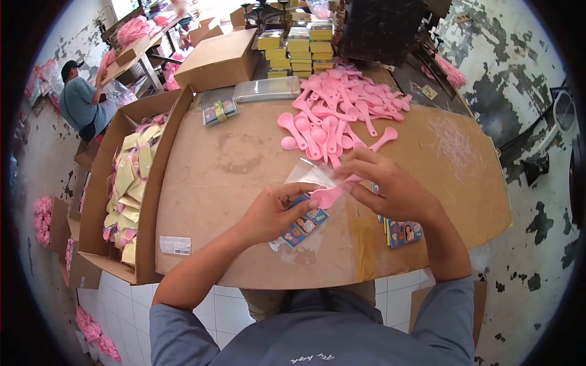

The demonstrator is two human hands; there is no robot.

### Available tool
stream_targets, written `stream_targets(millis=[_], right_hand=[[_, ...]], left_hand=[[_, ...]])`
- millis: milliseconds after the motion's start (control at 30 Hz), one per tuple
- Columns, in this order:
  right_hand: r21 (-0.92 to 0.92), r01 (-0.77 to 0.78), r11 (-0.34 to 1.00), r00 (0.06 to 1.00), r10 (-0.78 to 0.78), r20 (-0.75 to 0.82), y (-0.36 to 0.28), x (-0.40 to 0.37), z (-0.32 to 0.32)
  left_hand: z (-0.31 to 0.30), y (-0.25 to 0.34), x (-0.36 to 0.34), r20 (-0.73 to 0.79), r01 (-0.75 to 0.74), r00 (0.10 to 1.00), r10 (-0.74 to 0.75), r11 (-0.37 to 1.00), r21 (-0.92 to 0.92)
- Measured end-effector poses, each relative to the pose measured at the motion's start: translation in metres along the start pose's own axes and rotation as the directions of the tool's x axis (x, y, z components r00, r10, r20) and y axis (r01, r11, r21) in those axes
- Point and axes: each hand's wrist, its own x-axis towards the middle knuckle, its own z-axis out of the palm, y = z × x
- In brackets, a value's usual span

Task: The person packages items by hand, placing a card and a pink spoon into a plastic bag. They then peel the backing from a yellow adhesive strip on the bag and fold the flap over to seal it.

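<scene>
A pink measuring spoon (328, 196) is held between my two hands over the near middle of the table. My left hand (276, 210) pinches the rim of its bowl between thumb and fingers. At the handle end, my right hand (384, 183) has its fingers closed on the spoon. Beneath them a clear plastic bag (307, 173) lies around a blue picture card (305, 227), partly covered by my left hand. Under my right wrist sits a small stack of similar cards (403, 233). Beyond my hands spreads a heap of pink spoons (342, 110).
On the left stands a long carton (174, 140) full of yellow-and-pink packets (127, 174). Stacked card bundles (299, 46) and a closed cardboard box (217, 58) are at the back. A banded card bundle (220, 113) lies far left. Another person (85, 100) sits beyond.
</scene>
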Motion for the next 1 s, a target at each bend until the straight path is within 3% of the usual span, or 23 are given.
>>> stream_targets(millis=[100,167,267,300,400,433,533,633,733,767,833,933,1000], right_hand=[[0.064,0.145,0.987,0.989,-0.144,-0.028,-0.005,0.010,0.012],[0.387,0.035,0.921,0.995,-0.068,0.071,-0.008,0.011,0.025],[0.704,-0.096,0.704,0.974,-0.078,0.211,0.000,0.012,0.043],[0.776,-0.136,0.616,0.963,-0.103,0.250,0.003,0.013,0.047],[0.818,0.016,0.575,0.966,-0.218,0.135,0.018,0.020,0.027],[0.781,0.093,0.617,0.985,-0.174,0.021,0.015,0.017,0.025],[0.384,0.197,0.902,0.967,-0.244,0.078,0.003,0.019,0.013],[0.269,0.269,0.925,0.963,-0.255,-0.088,-0.011,0.017,0.009],[0.032,0.261,0.965,0.960,-0.257,-0.110,-0.031,0.017,-0.007],[-0.075,0.239,0.968,0.963,-0.246,-0.112,-0.035,0.017,-0.009],[-0.045,0.181,0.983,0.958,-0.186,-0.220,-0.040,0.016,-0.003],[0.026,0.154,0.988,0.940,-0.138,-0.313,-0.043,0.012,0.010],[0.004,0.148,0.989,0.892,-0.132,-0.432,-0.048,0.003,0.019]], left_hand=[[0.002,-0.012,0.003,0.046,-0.084,0.995,0.086,0.996,-0.034],[0.004,-0.005,0.003,0.099,-0.070,0.992,0.078,0.994,-0.085],[0.000,-0.024,0.007,0.127,-0.197,0.966,0.224,0.961,-0.195],[-0.002,-0.020,0.005,0.136,-0.097,0.983,0.126,0.975,-0.198],[-0.012,-0.012,0.001,0.185,0.080,0.982,-0.026,0.954,-0.290],[-0.014,-0.022,0.006,0.191,0.090,0.981,-0.024,0.934,-0.346],[-0.011,-0.020,0.008,0.237,-0.047,0.964,0.123,0.951,-0.305],[-0.010,-0.015,0.004,0.262,0.062,0.965,0.016,0.956,-0.286],[0.000,-0.010,0.000,0.114,-0.213,0.960,0.257,0.929,-0.302],[-0.001,-0.009,-0.002,0.113,-0.324,0.930,0.351,0.924,-0.200],[-0.002,-0.007,-0.007,0.137,-0.527,0.842,0.521,0.850,0.008],[0.009,0.006,-0.014,0.147,-0.566,0.823,0.548,0.773,0.286],[0.010,0.004,-0.013,0.072,-0.492,0.867,0.493,0.824,0.282]])
